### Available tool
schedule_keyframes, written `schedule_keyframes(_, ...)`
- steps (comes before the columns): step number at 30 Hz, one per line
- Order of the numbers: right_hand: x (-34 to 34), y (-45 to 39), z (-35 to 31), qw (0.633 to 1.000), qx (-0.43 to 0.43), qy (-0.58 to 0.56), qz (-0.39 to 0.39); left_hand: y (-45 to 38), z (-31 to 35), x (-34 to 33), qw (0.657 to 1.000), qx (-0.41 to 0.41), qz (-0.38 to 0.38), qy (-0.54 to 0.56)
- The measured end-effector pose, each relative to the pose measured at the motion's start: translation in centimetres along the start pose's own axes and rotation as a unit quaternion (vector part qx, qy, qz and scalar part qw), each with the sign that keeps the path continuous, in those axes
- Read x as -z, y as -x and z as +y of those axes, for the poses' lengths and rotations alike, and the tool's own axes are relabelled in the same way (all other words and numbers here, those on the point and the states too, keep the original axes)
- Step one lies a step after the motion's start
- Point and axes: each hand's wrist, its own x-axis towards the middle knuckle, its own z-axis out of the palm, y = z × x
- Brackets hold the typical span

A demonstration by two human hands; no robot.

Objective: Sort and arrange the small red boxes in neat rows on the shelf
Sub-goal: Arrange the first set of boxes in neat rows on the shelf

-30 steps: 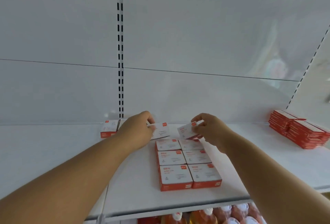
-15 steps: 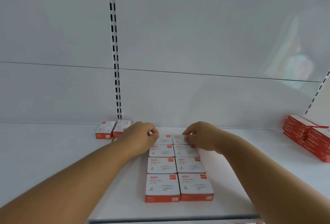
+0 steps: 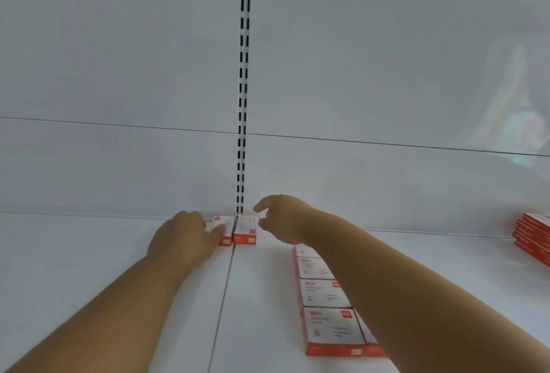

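Observation:
Two small red-and-white boxes lie side by side at the back of the white shelf [image 3: 119,268], under the slotted upright. My left hand [image 3: 184,238] lies over the left box [image 3: 223,224], fingers fairly straight on its top. My right hand [image 3: 282,221] hovers just right of the right box [image 3: 245,228], thumb and fingers apart, holding nothing. The arranged boxes [image 3: 324,292] run front to back in two columns at the right. My right forearm hides most of the right column.
A stack of flat red boxes [image 3: 532,238] sits at the far right of the shelf. The slotted upright [image 3: 242,105] rises up the white back wall. A seam [image 3: 223,298] between shelf panels runs front to back between my arms.
Both hands left the far end of the arranged rows and moved left to the two boxes at the back wall. The view swung left, so the rows now sit at the right.

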Motion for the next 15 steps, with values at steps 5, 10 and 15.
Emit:
schedule_keyframes(5,-1.6,-1.9,-2.1,0.994,-0.017,0.092,-0.064,-0.3,-0.5,-0.6,0.998,-0.066,-0.008,-0.008)
schedule_keyframes(10,-1.5,-2.1,-2.4,0.997,-0.067,0.035,-0.009,-0.3,-0.8,-0.6,0.974,-0.087,-0.040,0.207)
schedule_keyframes(15,-1.2,-1.1,-1.5,0.991,-0.103,-0.080,0.033,-0.2,-0.3,-0.3,0.942,-0.107,-0.047,0.316)
